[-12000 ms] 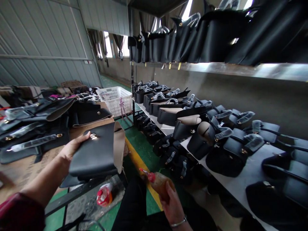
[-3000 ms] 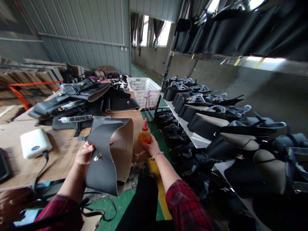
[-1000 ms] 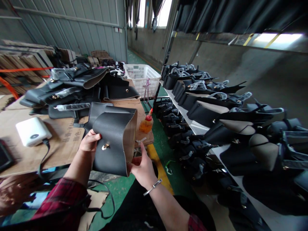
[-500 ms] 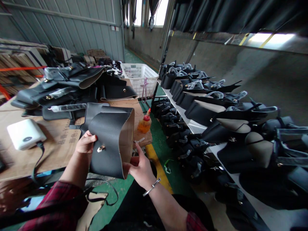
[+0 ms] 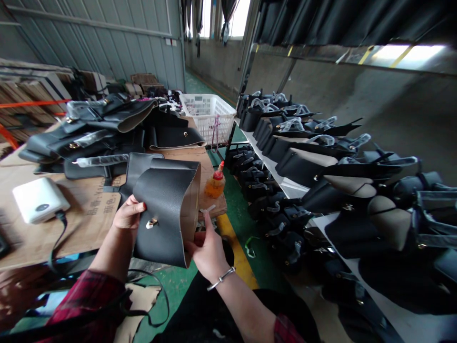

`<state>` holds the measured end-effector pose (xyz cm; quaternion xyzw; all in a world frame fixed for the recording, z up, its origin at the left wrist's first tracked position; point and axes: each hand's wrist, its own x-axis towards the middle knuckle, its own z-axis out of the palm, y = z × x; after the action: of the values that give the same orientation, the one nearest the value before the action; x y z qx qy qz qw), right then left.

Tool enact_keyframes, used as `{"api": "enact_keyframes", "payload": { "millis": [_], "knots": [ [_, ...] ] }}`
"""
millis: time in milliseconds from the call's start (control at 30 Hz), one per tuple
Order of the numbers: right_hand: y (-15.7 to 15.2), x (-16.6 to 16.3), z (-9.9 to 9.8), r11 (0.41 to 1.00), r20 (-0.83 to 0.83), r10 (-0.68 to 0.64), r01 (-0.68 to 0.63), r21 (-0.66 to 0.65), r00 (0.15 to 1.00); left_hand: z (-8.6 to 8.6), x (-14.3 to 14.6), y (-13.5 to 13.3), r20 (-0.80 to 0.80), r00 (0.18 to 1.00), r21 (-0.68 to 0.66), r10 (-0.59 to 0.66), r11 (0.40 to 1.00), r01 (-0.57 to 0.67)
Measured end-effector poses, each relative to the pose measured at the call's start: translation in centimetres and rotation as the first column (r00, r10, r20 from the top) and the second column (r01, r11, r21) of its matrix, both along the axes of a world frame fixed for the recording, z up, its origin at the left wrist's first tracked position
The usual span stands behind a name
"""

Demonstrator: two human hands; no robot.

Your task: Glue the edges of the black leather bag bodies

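I hold a black leather bag piece with a tan lining and a small gold clasp in front of me, above the table edge. My left hand grips its left side, thumb beside the clasp. My right hand pinches the lower right edge, fingers along the tan inner face. An orange glue bottle with a red cap stands on the cardboard-covered table, just beyond the piece.
Stacked black bag parts lie at the table's back. A white power bank with a cable sits to the left. A white plastic basket stands further back. Shelves at the right carry rows of black bags.
Twelve seconds ago my right hand held the glue bottle low; three seconds ago it set it on the table. It has since taken the piece's lower right edge. In the last half second, little moved.
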<state>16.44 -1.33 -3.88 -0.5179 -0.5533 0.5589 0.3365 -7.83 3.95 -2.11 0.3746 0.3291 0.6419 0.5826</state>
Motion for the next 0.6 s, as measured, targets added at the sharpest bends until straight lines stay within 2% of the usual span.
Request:
{"api": "enact_keyframes", "payload": {
  "millis": [233, 333, 400, 467, 600],
  "knots": [
    [0.0, -0.1, -0.2, 0.999, 0.011, 0.036, -0.036, 0.028, 0.999, -0.3, -0.3, 0.0, 0.015, 1.000, -0.043, 0.019, 0.999, -0.018],
    [0.2, 0.2, 0.1, 0.995, -0.120, 0.005, -0.017, -0.098, 0.993, -0.3, -0.3, 0.0, 0.031, 0.998, -0.046, 0.046, 0.998, -0.044],
    [0.2, 0.9, 0.3, 0.974, -0.285, -0.048, -0.018, -0.224, 0.957, -0.2, -0.3, 0.1, 0.044, 0.997, -0.037, 0.069, 0.997, -0.067],
    [0.4, 1.9, 0.4, 0.957, -0.393, -0.121, 0.002, -0.290, 0.911, -0.1, -0.2, 0.1, 0.050, 0.995, -0.030, 0.087, 0.996, -0.085],
    [1.2, 4.0, -0.3, 0.939, -0.425, -0.286, 0.164, -0.302, 0.859, 0.3, 0.1, 0.0, 0.029, 0.996, -0.040, 0.085, 0.996, -0.084]
  ]
}}
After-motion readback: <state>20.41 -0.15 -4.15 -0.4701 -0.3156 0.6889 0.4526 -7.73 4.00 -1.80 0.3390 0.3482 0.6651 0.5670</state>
